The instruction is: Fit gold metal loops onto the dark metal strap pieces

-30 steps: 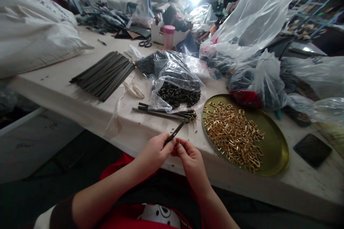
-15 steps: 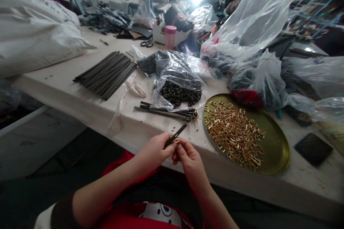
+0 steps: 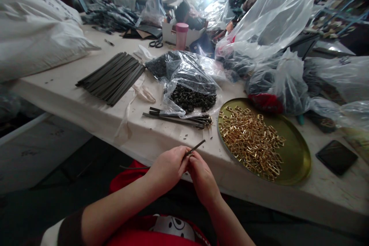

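Because the dark strip (image 3: 198, 146) is narrow and thin, I judge it to be light and bendable, with enough spring to stand out straight over a short length. It sits above the near edge of the surface (image 3: 173, 135), pinched in the left hand (image 3: 170, 167), with one end poking out past the fingers; a dark length (image 3: 135, 167) behind the left wrist may be its other end. The right hand (image 3: 203, 178) is curled tight against the left, its fingertips closed on what looks like a small metal piece (image 3: 190, 155), too hidden for me to read its shape.

From my end, I would grip the strip close to its working end, since a long free run would sway. Its matt face should not slip, though it might crease. The gold buckles (image 3: 253, 146) heaped in the round tray (image 3: 298, 153) look hard, smooth and slippery, so I would pinch one across its frame. The fanned strips (image 3: 112, 78) lie well apart from the hands, near-straight.
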Demonstrator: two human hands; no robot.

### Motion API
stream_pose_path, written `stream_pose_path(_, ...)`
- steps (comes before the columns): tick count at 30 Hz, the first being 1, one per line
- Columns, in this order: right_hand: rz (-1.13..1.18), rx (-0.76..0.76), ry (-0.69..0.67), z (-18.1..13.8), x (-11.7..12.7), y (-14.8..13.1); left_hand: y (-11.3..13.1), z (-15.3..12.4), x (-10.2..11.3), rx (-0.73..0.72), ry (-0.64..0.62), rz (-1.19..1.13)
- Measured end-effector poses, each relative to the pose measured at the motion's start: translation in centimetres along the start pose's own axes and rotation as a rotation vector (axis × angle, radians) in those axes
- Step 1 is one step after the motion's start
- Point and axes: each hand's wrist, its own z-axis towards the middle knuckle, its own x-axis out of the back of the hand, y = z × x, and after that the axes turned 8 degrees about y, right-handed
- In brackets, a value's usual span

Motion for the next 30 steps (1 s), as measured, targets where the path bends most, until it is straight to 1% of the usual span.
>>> stream_pose_path(4, 0.003, -0.003, 0.025, -0.1, -0.1, 0.2, 0.0, -0.1, -0.1, -0.002, 0.019, -0.004)
stream_pose_path(7, 0.01, 0.001, 0.02, -0.2, -0.3, 0.1, -0.2, 0.0, -0.2, 0.032, 0.053, -0.04)
stream_pose_path(10, 0.049, 0.006, 0.044, -0.4, -0.6, -0.1, -0.6, 0.1, 0.1, 0.107, 0.075, -0.165)
stream_pose_path(13, 0.097, 0.028, 0.105, -0.5, -0.6, -0.2, -0.9, 0.2, 0.6, 0.156, 0.085, -0.301)
stream_pose_path(17, 0.171, 0.04, 0.202, -0.2, -0.5, -0.4, -0.9, 0.3, 1.0, 0.179, 0.023, -0.414)
stream_pose_path(20, 0.205, 0.059, 0.238, 0.1, -0.5, -0.5, -0.8, 0.2, 0.9, 0.22, -0.039, -0.455)
stream_pose_path(23, 0.171, 0.087, 0.243, 0.1, -0.6, -0.4, -0.6, 0.1, 0.6, 0.248, -0.058, -0.473)
stream_pose_path(25, 0.109, 0.113, 0.249, 0.1, -0.6, -0.4, -0.6, 0.1, 0.6, 0.235, -0.063, -0.477)
stream_pose_path(28, 0.048, 0.157, 0.266, 0.1, -0.3, -0.7, -0.6, 0.0, 1.1, 0.183, -0.091, -0.486)
stream_pose_path(30, 0.058, 0.176, 0.282, 0.3, 0.0, -1.0, -0.7, 0.0, 1.7, 0.196, -0.132, -0.488)
